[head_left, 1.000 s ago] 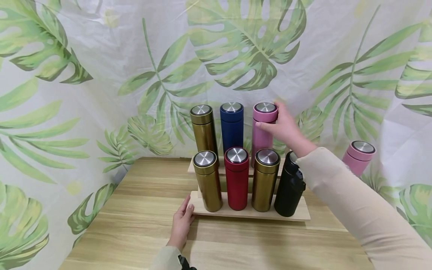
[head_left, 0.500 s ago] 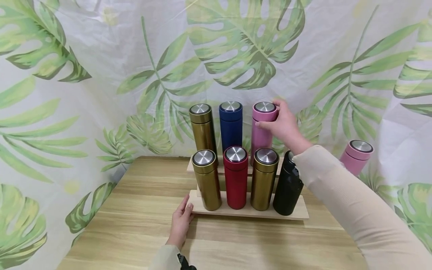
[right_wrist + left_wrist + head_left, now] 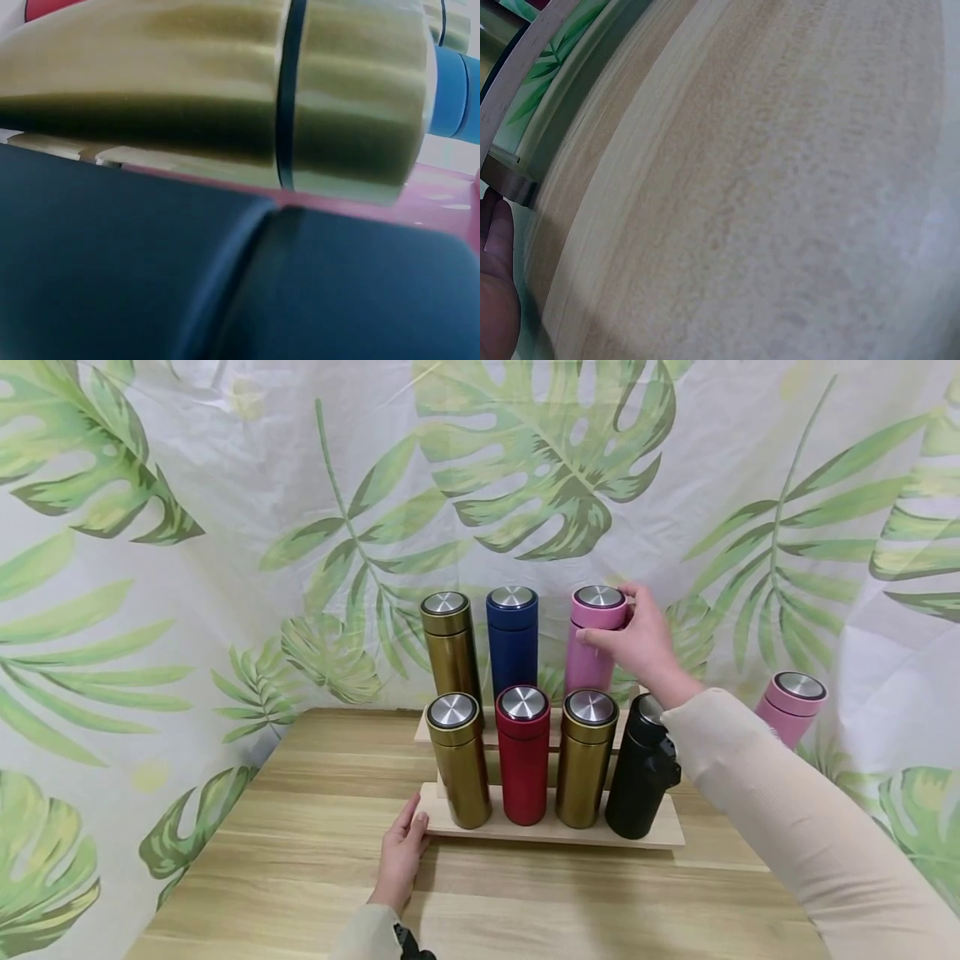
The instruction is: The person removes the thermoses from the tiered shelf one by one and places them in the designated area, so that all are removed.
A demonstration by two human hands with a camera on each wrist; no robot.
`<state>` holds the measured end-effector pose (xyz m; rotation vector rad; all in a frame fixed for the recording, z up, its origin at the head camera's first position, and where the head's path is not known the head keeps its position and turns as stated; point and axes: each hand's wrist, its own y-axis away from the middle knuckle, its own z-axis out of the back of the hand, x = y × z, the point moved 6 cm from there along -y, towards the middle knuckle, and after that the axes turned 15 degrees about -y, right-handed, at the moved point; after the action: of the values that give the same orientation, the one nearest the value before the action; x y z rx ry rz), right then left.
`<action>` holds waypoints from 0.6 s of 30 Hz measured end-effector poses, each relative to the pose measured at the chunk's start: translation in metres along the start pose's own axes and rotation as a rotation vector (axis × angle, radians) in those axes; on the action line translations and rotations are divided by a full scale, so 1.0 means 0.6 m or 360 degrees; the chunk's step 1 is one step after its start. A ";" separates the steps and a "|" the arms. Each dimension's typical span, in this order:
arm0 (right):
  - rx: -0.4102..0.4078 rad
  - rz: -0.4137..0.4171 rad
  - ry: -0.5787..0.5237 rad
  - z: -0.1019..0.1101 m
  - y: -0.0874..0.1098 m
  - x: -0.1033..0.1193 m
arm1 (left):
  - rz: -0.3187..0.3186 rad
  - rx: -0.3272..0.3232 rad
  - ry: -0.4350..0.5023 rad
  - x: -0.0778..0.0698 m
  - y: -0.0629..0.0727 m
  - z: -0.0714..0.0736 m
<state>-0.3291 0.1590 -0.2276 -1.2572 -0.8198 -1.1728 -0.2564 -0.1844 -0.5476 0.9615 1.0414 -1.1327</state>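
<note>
Leaf-print cloth (image 3: 232,577) behind a wood-grain table (image 3: 315,827). At left, the left hand (image 3: 400,856) grips the left end of a two-tier stand (image 3: 437,807). Above it, the rear gold bottle (image 3: 453,660) stands on the upper tier, behind the left gold bottle (image 3: 467,781) of the lower tier. Next come the blue bottle (image 3: 513,647), at the rear, and the red bottle (image 3: 523,768), in front. Farther right, the right gold bottle (image 3: 581,777) stands before the pink bottle (image 3: 588,664), whose base is hidden; the right hand (image 3: 641,631) grasps the latter near its top, thumb on the near side. The black bottle (image 3: 637,777) ends the lower row. Beyond the sleeve (image 3: 772,802), the second pink bottle (image 3: 789,708) is partly visible.
</note>
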 end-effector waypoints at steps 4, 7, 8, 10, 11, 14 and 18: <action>-0.0031 0.0032 -0.0080 0.010 0.001 0.004 | -0.0009 0.0001 -0.0017 -0.001 0.001 0.001; -0.0067 0.0065 -0.0097 0.019 0.002 0.005 | -0.0014 -0.0003 -0.0020 -0.002 0.002 0.000; -0.0079 0.0079 -0.0097 0.022 0.003 0.005 | -0.0015 -0.0004 -0.0019 -0.002 0.002 0.000; -0.0114 0.0103 -0.0088 0.029 0.004 0.005 | -0.0018 0.0001 -0.0017 -0.002 0.002 0.000; -0.0136 0.0117 -0.0077 0.033 0.004 0.005 | -0.0022 0.0003 -0.0017 -0.003 0.002 -0.001; -0.0212 0.0148 -0.0088 0.044 0.007 0.004 | -0.0023 0.0006 -0.0014 -0.003 0.002 -0.002; -0.0320 0.0185 -0.0152 0.058 0.009 0.004 | -0.0027 0.0005 -0.0017 -0.004 0.002 -0.002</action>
<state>-0.3185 0.1922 -0.2207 -1.5160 -0.7009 -1.1288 -0.2554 -0.1827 -0.5454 0.9497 1.0415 -1.1523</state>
